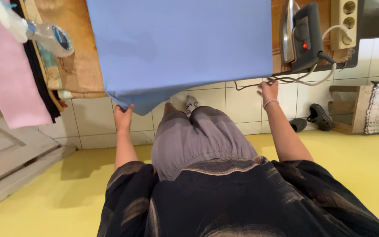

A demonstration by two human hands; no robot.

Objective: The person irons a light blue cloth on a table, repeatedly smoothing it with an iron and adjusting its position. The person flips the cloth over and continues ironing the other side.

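A large light blue cloth (180, 44) lies spread over a brown ironing surface (77, 66) and hangs over its near edge. My left hand (123, 117) grips the cloth's lower left corner, where the fabric is folded under. At the cloth's lower right corner, my right hand (268, 90) holds the edge; a bracelet is on that wrist. A grey electric iron (301, 37) stands on end at the right end of the surface, its red light on, about a hand's width from my right hand.
The iron's cord (303, 77) loops off the edge to a beige socket strip (345, 24). A spray bottle (51, 37) lies at the left. Pink cloth (9, 74) and dark cloth hang at the left. Black shoes (319, 116) and a wooden stool (352, 109) stand on the tiled floor.
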